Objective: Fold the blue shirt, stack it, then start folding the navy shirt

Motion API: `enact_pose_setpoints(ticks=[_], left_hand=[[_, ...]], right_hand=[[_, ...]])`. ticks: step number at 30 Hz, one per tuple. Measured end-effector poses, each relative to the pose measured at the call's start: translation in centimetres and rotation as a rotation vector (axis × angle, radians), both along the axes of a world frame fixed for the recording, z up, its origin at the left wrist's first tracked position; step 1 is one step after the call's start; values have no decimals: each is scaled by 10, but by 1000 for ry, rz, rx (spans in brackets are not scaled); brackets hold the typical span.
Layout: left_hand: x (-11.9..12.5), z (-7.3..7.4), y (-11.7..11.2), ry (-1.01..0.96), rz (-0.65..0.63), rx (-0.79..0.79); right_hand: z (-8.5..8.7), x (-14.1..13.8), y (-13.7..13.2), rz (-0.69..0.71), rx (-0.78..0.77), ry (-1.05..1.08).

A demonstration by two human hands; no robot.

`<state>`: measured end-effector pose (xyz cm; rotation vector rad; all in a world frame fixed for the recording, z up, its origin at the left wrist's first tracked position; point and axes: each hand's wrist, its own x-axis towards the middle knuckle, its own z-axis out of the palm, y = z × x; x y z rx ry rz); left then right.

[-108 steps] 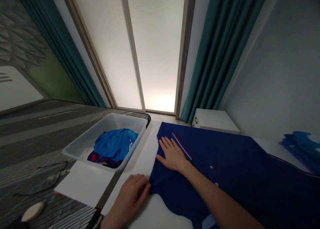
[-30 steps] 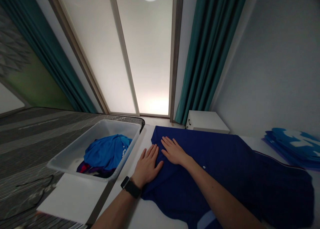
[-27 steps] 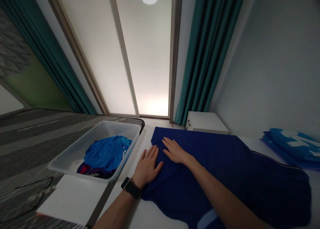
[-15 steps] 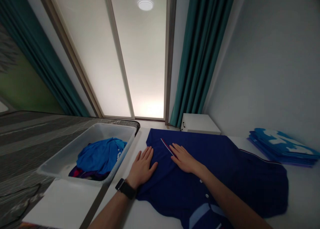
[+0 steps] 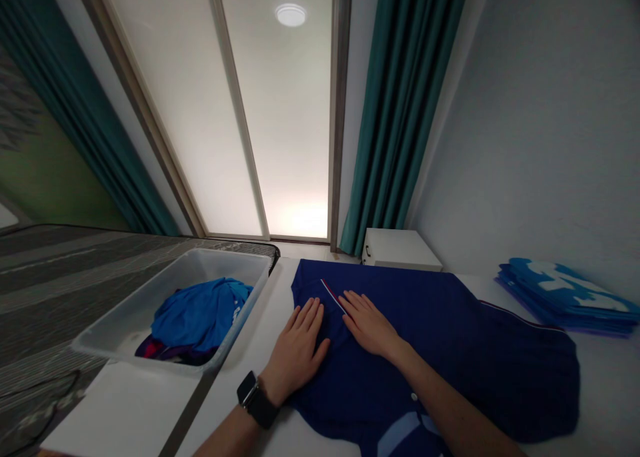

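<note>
A navy polo shirt (image 5: 425, 304) lies spread on the white table, its light-blue collar piece and a button showing near the bottom edge. My left hand (image 5: 300, 344), with a black watch on the wrist, rests flat on the shirt's left part, fingers stretched out. Palm down on the cloth, my right hand (image 5: 369, 324) lies beside a thin red-and-white trim stripe, its fingers extended. Neither hand grips anything. My right forearm covers part of the shirt's front.
Left of the shirt, a clear plastic bin (image 5: 95, 340) holds crumpled blue and dark clothes (image 5: 203, 314). A stack of folded blue cloth (image 5: 565, 294) sits at the right by the wall. Behind the table stands a white cabinet (image 5: 403, 247).
My left hand has slid a little to the right across the shirt, and the fabric's left edge has shifted with it. My right hand has stayed nearly in place.
</note>
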<state>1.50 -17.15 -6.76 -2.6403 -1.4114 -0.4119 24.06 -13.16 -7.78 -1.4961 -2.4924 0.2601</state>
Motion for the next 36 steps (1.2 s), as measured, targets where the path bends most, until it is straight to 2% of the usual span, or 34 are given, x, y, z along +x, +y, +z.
enact_pose_setpoints(ticks=[3, 7, 13, 17, 20, 25, 32, 36], left_hand=[[4, -5, -5, 35, -31, -79], [3, -9, -6, 41, -31, -97], [2, -4, -6, 2, -34, -139], [-2, -3, -1, -88, 17, -195], [-7, -6, 2, -144, 33, -186], [-11, -13, 3, -84, 23, -152], [-9, -10, -1, -10, -9, -94], [-9, -9, -2, 11, -11, -89]], right_hand=[[3, -1, -1, 0, -8, -10], [4, -1, -1, -2, -8, -13], [5, 0, 0, 3, -7, 3], [17, 0, -1, -43, 49, 23], [30, -3, -5, -131, 95, 6], [38, -9, -11, -247, 35, -96], [36, -12, -11, -210, -66, -65], [37, -10, -9, -227, -84, -116]])
